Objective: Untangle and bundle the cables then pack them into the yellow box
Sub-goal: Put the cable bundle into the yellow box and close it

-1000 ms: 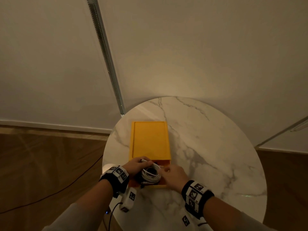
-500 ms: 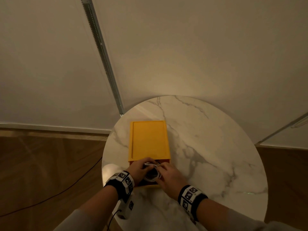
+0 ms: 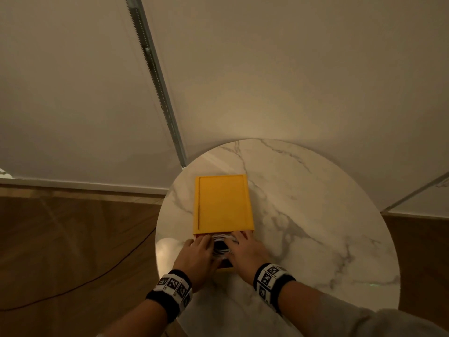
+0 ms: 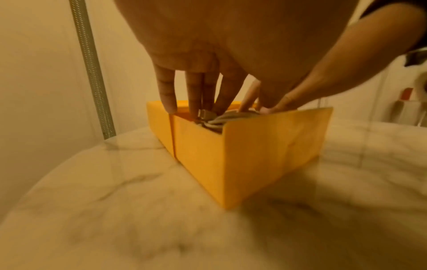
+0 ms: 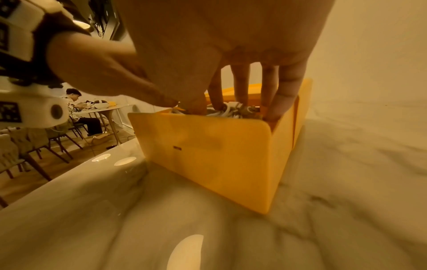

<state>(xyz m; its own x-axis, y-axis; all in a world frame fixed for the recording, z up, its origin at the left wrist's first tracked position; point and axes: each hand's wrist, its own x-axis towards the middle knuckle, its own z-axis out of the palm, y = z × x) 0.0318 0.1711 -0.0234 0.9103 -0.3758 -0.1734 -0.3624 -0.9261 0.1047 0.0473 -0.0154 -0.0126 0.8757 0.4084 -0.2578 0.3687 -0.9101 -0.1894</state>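
Round marble table (image 3: pixel 315 215) by pale wall, wood floor around. Head view: yellow box (image 3: pixel 222 203) near table's left edge, lid slid back, near end uncovered. Left hand (image 3: pixel 198 257) and right hand (image 3: pixel 245 254) flank white cable coil (image 3: pixel 222 244) there.

Left wrist view: straight fingers (image 4: pixel 194 95) press coil inside box.

Right wrist view: straight fingers (image 5: pixel 240 85) push cables down, pinching nothing.

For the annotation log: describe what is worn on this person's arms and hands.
The hands are bare. The left wrist and right wrist each carry a black band with white blocks printed with black square marker patterns. Grey sleeves cover the forearms above them.
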